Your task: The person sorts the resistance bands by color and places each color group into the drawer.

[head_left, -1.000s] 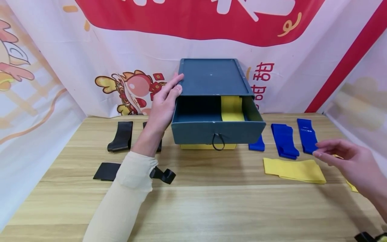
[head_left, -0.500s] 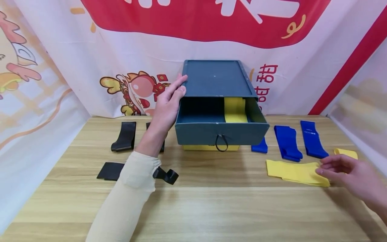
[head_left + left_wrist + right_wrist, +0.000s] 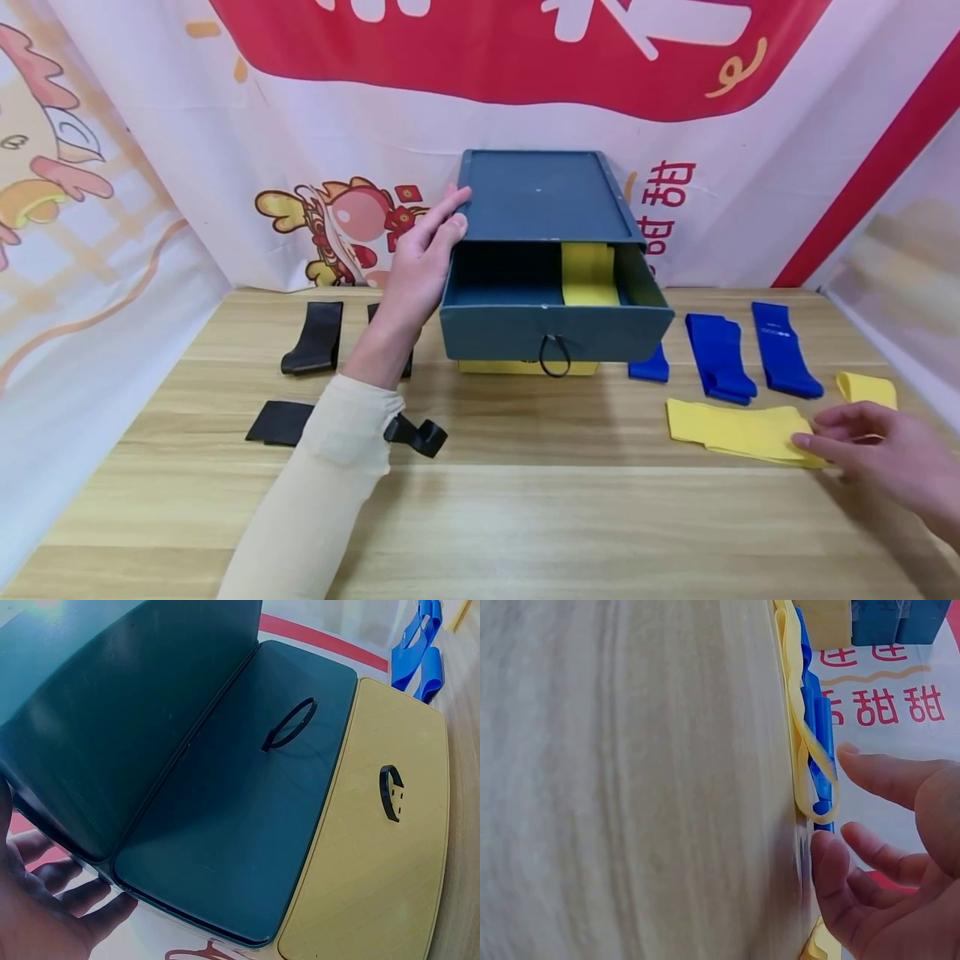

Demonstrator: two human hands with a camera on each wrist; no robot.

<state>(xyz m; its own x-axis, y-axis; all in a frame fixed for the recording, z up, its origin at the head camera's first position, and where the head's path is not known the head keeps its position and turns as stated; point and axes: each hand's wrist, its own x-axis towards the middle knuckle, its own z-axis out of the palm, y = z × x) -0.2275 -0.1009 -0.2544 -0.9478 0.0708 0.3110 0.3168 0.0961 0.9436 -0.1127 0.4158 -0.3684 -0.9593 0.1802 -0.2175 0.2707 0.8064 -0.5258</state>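
Observation:
My left hand [image 3: 420, 258] rests on the left side of a small drawer cabinet [image 3: 543, 192], fingers straight; the left wrist view shows the fingers [image 3: 112, 919] spread along the edge. The dark teal top drawer [image 3: 517, 333] is pulled out, with a yellow resistance band [image 3: 588, 275] inside at its right. On the table, another yellow resistance band [image 3: 731, 427] lies flat. My right hand [image 3: 892, 458] is at that band's right end, thumb and fingers parted around the looped end [image 3: 821, 769] without pinching it.
Below sit a shut teal drawer [image 3: 225, 810] and a yellow drawer [image 3: 367, 825] with black pull loops. Blue bands [image 3: 720, 358] lie to the cabinet's right, a yellow band [image 3: 870, 388] at the far right. Several black bands [image 3: 315, 337] lie left, partly behind my left forearm. A printed cloth [image 3: 360, 125] hangs behind.
My right hand has come down and towards me, from near the blue band to the right end of the yellow band. The left hand stays on the cabinet; the view has shifted slightly.

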